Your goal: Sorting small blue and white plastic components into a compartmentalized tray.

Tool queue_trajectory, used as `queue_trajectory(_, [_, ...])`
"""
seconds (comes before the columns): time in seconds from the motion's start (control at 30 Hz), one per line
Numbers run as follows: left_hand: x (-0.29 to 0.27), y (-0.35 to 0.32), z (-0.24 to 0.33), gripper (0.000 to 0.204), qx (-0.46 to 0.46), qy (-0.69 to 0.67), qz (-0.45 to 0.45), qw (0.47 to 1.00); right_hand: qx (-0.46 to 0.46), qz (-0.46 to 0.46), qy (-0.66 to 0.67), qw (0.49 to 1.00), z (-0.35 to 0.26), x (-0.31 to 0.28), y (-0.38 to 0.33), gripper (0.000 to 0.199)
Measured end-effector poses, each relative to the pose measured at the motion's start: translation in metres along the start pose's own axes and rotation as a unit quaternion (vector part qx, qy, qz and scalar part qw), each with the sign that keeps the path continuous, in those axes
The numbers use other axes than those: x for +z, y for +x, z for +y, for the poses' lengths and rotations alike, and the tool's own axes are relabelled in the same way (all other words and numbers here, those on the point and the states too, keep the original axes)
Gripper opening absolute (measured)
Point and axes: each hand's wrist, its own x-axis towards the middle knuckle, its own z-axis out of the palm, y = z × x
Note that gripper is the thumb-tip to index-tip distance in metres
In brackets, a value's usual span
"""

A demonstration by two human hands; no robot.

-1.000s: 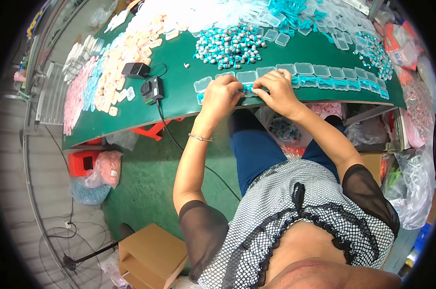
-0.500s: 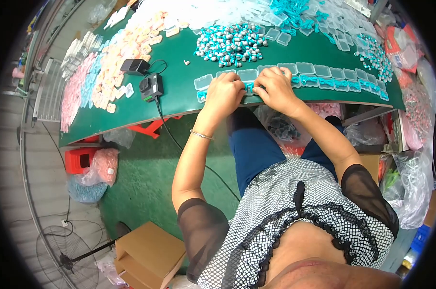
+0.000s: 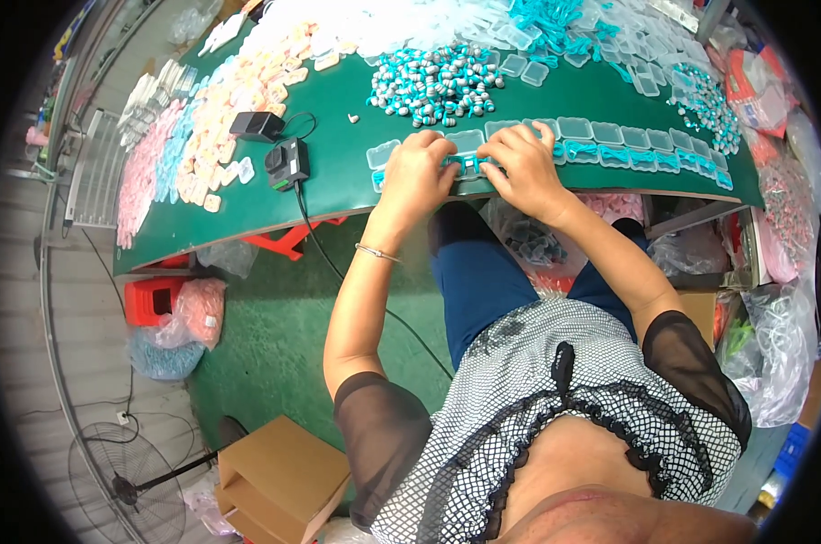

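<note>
- Pressing down together, the left hand point(image 3: 417, 174) and right hand point(image 3: 526, 166) rest on a row of small clear boxes point(image 3: 610, 136) at the table point(image 3: 338, 186) edge.
- Teal-and-silver beads point(image 3: 433, 83) lie just beyond the hands; a black charger point(image 3: 286, 163) sits left of them.

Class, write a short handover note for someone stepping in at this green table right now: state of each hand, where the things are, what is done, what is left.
Left hand: pressing on the row of small clear plastic cases at the near edge of the green table; whether it grips anything cannot be told.
Right hand: beside it on the same row, fingers curled over a case.
Supplies: heap of teal-and-silver small parts just behind the row; more empty clear cases further back.
Done: cases to the right show teal contents.
Left: cases at the row's left end look empty.
</note>
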Motion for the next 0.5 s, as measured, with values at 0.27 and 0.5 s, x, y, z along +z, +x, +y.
queue_trajectory(0.27, [0.002,0.031,-0.048,0.017,-0.17,0.081,-0.01,0.982,0.023,-0.001,0.034,0.999,0.03,-0.028,-0.011,0.007])
queue_trajectory(0.5, [0.018,0.052,-0.05,0.014,-0.156,0.168,-0.057,0.972,0.081,0.01,-0.029,0.996,0.078,-0.085,-0.03,0.007])
